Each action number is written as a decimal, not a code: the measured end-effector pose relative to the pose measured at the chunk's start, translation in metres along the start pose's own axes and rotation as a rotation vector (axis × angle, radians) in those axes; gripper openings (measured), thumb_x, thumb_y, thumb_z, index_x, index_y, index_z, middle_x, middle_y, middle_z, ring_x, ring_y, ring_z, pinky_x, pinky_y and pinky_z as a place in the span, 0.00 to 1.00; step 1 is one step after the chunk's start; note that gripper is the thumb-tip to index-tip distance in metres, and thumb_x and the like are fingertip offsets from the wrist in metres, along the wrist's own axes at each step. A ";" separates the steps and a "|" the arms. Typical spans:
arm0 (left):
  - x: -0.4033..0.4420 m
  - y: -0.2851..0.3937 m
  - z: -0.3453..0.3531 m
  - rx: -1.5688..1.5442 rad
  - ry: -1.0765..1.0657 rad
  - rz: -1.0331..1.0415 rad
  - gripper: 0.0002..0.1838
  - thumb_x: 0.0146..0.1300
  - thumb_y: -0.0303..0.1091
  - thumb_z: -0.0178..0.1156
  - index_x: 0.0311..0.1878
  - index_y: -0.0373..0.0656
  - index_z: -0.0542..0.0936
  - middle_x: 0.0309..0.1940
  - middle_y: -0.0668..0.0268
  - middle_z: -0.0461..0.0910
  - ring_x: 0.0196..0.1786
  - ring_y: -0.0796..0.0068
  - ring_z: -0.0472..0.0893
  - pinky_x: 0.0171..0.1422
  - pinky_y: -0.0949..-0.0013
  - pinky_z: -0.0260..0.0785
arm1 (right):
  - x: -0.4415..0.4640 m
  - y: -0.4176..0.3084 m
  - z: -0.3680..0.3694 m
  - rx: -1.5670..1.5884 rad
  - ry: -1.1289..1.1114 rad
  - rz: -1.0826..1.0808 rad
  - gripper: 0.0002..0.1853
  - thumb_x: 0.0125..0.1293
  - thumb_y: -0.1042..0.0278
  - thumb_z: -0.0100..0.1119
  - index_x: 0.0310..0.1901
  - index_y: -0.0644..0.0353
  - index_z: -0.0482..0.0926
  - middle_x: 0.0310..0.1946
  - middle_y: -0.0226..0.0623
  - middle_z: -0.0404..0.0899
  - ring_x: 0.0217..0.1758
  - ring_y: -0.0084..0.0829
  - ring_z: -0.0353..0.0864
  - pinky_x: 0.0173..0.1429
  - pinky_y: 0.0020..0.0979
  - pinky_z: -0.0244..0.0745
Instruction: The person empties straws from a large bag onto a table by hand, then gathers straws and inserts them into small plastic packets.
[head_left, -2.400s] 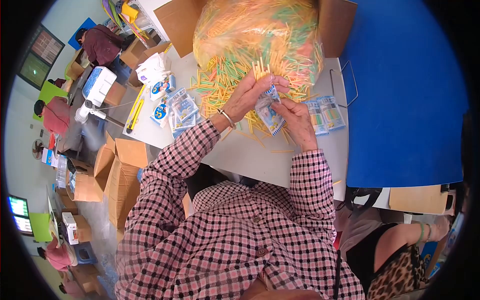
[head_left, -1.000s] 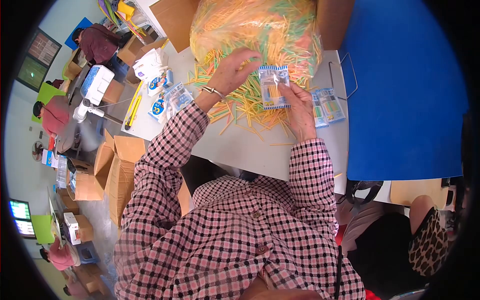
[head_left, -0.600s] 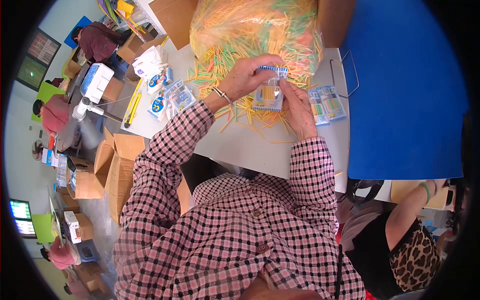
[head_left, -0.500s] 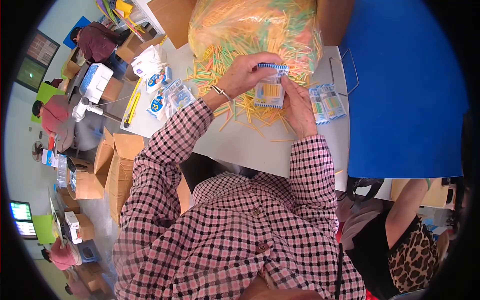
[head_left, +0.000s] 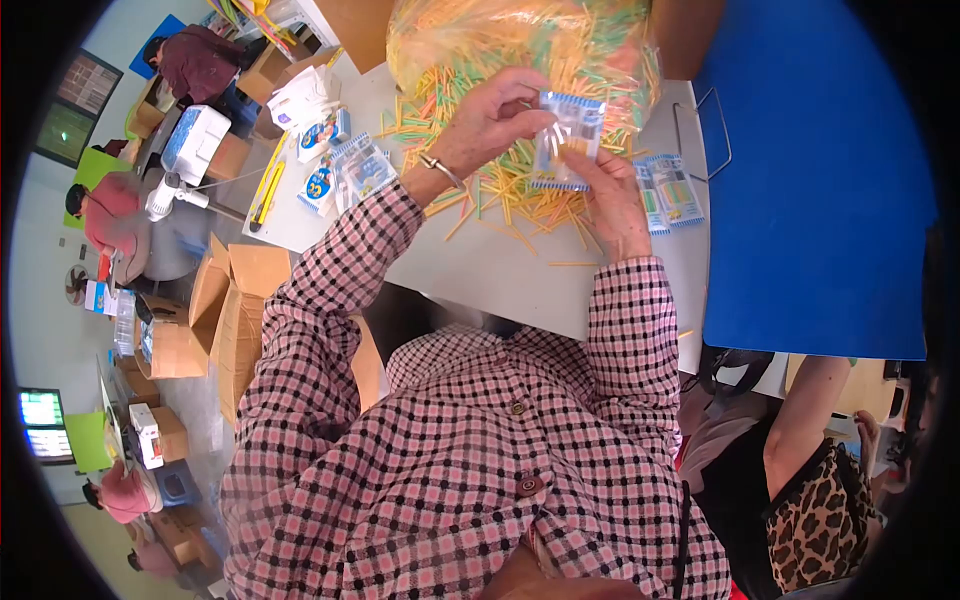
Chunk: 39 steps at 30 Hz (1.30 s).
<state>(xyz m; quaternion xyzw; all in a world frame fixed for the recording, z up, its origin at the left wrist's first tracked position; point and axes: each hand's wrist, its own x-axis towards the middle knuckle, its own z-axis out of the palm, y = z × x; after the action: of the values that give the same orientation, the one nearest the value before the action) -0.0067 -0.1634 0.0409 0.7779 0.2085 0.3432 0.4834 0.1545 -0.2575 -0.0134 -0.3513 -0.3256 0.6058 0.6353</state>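
My right hand (head_left: pixel 616 190) pinches a small clear packet (head_left: pixel 568 135) with blue striped ends by its lower right part; orange-yellow sticks show inside. At the packet's upper left edge is my left hand (head_left: pixel 492 122), its thumb and fingers curled close together; whether they grip the film is hard to tell. Behind both hands, loose coloured sticks (head_left: pixel 500 190) lie in a heap on the white table, in front of a large clear bag (head_left: pixel 520 45) full of them. Two packets with sticks (head_left: pixel 670 192) lie right of my right hand, and more packets (head_left: pixel 362 168) lie to the left.
A yellow cutter (head_left: pixel 266 195) and white packages (head_left: pixel 300 97) lie on the table's left side. A blue board (head_left: pixel 810 200) stands right, beside a wire frame. Open cardboard boxes (head_left: pixel 240 330) stand lower left. A co-worker's arm (head_left: pixel 805 415) shows lower right; other people work at left.
The sticks once held in my left hand now show inside the packet. Both hands and the packet have shifted slightly up and right, and the view has shifted. The co-worker's arm has moved.
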 end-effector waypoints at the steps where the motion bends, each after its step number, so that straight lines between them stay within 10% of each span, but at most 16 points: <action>1: -0.005 -0.001 -0.003 -0.071 0.019 -0.015 0.13 0.60 0.29 0.58 0.48 0.40 0.72 0.34 0.71 0.76 0.38 0.82 0.77 0.42 0.74 0.72 | 0.000 -0.001 -0.001 0.035 0.034 -0.016 0.10 0.61 0.73 0.57 0.44 0.65 0.79 0.37 0.34 0.81 0.37 0.20 0.79 0.45 0.24 0.76; 7: -0.075 -0.008 -0.021 0.828 -0.276 -0.128 0.13 0.55 0.27 0.58 0.42 0.37 0.69 0.33 0.60 0.76 0.31 0.65 0.77 0.35 0.69 0.72 | 0.000 -0.004 0.001 0.012 0.046 -0.112 0.10 0.61 0.73 0.57 0.44 0.65 0.79 0.39 0.34 0.81 0.37 0.20 0.79 0.45 0.23 0.75; 14: -0.108 -0.036 0.001 1.236 -0.089 0.017 0.13 0.53 0.27 0.55 0.42 0.36 0.68 0.27 0.56 0.73 0.36 0.56 0.76 0.34 0.61 0.71 | -0.002 0.000 0.005 -0.036 0.035 -0.094 0.11 0.61 0.73 0.58 0.44 0.64 0.79 0.39 0.34 0.81 0.39 0.20 0.78 0.46 0.23 0.73; 30: -0.104 -0.051 -0.001 1.143 -0.015 0.157 0.08 0.55 0.25 0.53 0.38 0.36 0.69 0.26 0.52 0.73 0.28 0.53 0.75 0.32 0.59 0.69 | 0.003 0.003 -0.001 -0.003 0.026 -0.057 0.12 0.61 0.70 0.58 0.46 0.65 0.78 0.40 0.34 0.80 0.41 0.20 0.78 0.48 0.24 0.73; 39: -0.100 -0.036 -0.015 0.930 -0.147 -0.113 0.09 0.52 0.24 0.52 0.38 0.37 0.69 0.29 0.55 0.72 0.34 0.55 0.76 0.33 0.61 0.70 | 0.006 0.005 -0.007 0.031 0.063 -0.121 0.12 0.62 0.70 0.57 0.46 0.65 0.77 0.41 0.35 0.80 0.41 0.21 0.78 0.47 0.23 0.74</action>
<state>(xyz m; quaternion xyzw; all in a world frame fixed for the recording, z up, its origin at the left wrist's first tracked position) -0.0853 -0.2033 -0.0201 0.9215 0.3473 0.1305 0.1153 0.1579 -0.2519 -0.0214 -0.3399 -0.3169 0.5599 0.6860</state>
